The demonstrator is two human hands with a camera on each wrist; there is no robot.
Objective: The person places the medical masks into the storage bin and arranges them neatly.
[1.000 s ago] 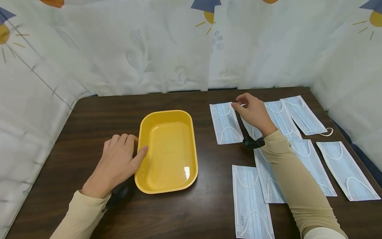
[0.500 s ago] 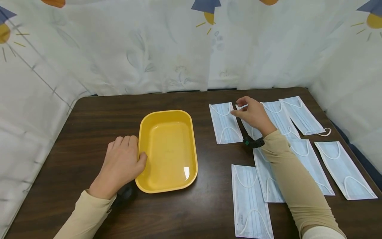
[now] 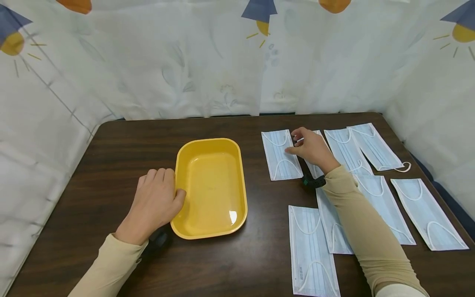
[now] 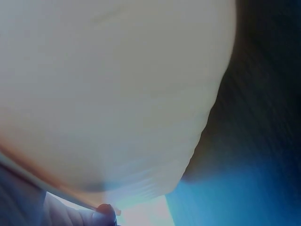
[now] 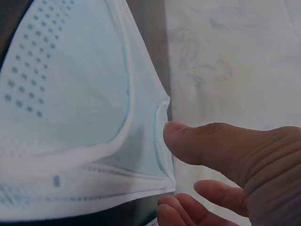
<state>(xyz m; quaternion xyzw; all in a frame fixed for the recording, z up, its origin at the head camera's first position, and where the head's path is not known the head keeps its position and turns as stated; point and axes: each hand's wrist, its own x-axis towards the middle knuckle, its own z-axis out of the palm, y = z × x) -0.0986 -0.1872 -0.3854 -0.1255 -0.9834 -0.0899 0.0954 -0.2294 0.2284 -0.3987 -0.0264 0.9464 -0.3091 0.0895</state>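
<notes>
My left hand (image 3: 154,204) grips the left rim of a yellow plastic tray (image 3: 208,189), thumb over the inside and fingers along the outer wall. In the left wrist view a pale, washed-out surface fills most of the picture, with a fingertip (image 4: 106,214) at the bottom. At the back right, my right hand (image 3: 313,148) hovers by the right edge of a blue face mask (image 3: 280,161), thumb over that edge. Thumb and fingers stand apart around a mask's edge (image 5: 162,141) in the right wrist view. Another face mask (image 3: 315,170) lies partly hidden under this hand.
Several more blue face masks with white ear loops lie flat on the right side, including a near one (image 3: 311,251) and a far-right one (image 3: 428,212). Some overlap. The dark wooden table (image 3: 259,255) is backed by a patterned white curtain (image 3: 208,62).
My left hand has closed its thumb onto the tray's rim. The right hand has come slightly nearer, its thumb moving lower along the left mask's edge. The head view has tilted slightly.
</notes>
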